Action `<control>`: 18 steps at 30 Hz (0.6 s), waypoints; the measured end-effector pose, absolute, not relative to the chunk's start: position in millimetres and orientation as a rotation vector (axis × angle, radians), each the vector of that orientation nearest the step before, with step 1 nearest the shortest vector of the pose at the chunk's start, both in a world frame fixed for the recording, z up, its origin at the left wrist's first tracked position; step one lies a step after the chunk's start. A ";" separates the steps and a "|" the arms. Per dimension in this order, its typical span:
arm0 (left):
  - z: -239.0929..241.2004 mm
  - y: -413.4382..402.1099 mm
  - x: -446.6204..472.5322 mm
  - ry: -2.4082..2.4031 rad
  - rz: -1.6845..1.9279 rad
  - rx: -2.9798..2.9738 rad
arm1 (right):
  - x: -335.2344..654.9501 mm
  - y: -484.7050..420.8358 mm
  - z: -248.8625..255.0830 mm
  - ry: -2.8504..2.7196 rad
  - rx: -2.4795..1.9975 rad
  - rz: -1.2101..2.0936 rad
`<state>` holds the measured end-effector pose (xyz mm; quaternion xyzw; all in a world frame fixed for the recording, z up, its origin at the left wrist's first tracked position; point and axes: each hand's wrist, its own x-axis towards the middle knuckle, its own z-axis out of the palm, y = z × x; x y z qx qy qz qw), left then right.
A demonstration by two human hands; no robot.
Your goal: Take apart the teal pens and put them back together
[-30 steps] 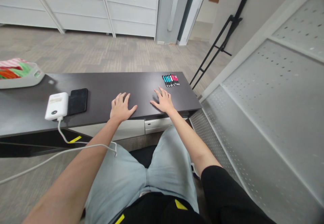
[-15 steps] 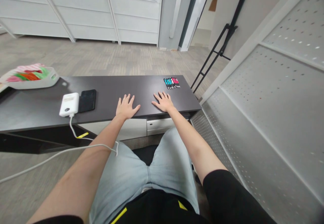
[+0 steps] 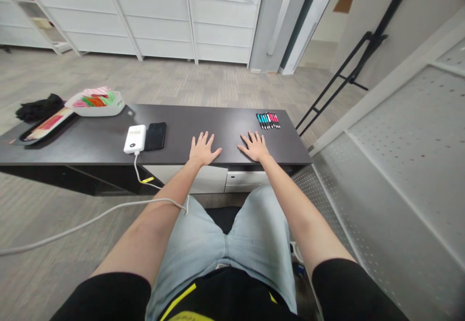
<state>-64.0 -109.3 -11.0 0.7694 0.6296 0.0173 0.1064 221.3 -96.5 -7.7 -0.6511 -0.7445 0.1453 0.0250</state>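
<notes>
My left hand [image 3: 203, 150] lies flat near the front edge of a dark table [image 3: 214, 117], its fingers spread and nothing in it. To its left, apart from it, are a black phone [image 3: 155, 136] and a white power bank [image 3: 135, 139] with a white cable [image 3: 137, 166] plugged in. Palm down on the same tabletop, my right hand [image 3: 255, 147] has its fingers spread and holds nothing. Just beyond its fingertips lies a row of several pens [image 3: 268, 120] with teal, white and pink-red barrels and black ends.
At the table's left end stand a white basket [image 3: 118, 105] with colourful packets, a black tray [image 3: 39, 134] and a black bundle [image 3: 39, 108]. The cable crosses my left forearm. A perforated white panel [image 3: 399, 166] rises on the right, near a black metal stand [image 3: 337, 76].
The view has turned left, so everything sits further right and more of the table's left end shows, including the tray and black bundle. Both hands stay flat on the table.
</notes>
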 end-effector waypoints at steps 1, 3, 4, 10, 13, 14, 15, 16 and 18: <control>-10.8 -109.2 -64.1 1.853 0.051 2.267 | 221.0 -96.8 -7.4 -2.309 -2.019 0.435; -11.1 -108.9 -64.4 1.848 0.057 2.269 | 220.2 -97.6 -6.4 -2.331 -2.032 0.404; -11.7 -108.7 -64.8 1.845 0.064 2.269 | 219.8 -98.0 -5.7 -2.342 -2.038 0.391; -18.0 -107.3 -68.5 1.818 0.184 2.300 | 219.8 -99.6 -0.9 -2.355 -2.060 0.384; -19.8 -107.1 -69.1 1.806 0.199 2.308 | 218.9 -101.7 -0.1 -2.362 -2.047 0.400; -20.2 -107.0 -69.1 1.802 0.203 2.299 | 218.4 -102.3 0.2 -2.364 -2.053 0.402; -20.7 -106.8 -69.1 1.798 0.213 2.290 | 218.3 -102.6 0.9 -2.369 -2.059 0.403; -21.4 -106.5 -69.1 1.796 0.222 2.283 | 218.9 -102.2 2.4 -2.377 -2.062 0.399; -23.3 -105.8 -69.1 1.804 0.217 2.280 | 223.5 -97.9 8.5 -2.394 -2.048 0.385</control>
